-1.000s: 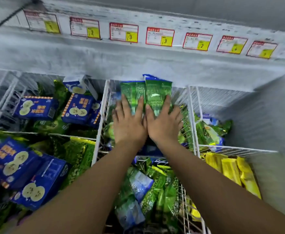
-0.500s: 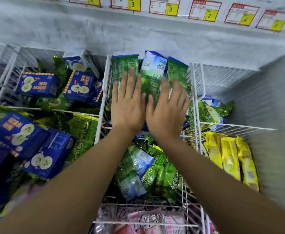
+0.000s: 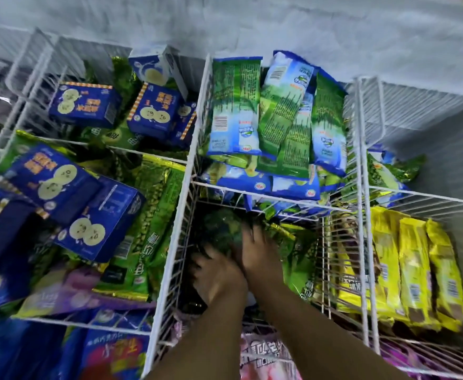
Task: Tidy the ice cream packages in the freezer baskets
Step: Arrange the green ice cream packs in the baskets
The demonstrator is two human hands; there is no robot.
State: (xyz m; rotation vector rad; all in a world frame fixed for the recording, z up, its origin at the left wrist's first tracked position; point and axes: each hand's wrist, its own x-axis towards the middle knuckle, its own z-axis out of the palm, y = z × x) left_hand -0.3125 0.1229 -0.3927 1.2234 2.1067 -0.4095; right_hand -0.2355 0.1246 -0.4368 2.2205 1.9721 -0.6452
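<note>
Green foil ice cream packages (image 3: 297, 256) at six o'clock: left hand (image 3: 219, 275) and right hand (image 3: 260, 253) among them, finger grip too blurred to tell. Probably gathering; next, a firm two-handed lift.

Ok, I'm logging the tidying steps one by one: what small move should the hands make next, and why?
Probably gather the loose green packages under the left hand and right hand and stand them side by side. They lie jumbled in the near compartment, while the far row already stands lined up.
</note>
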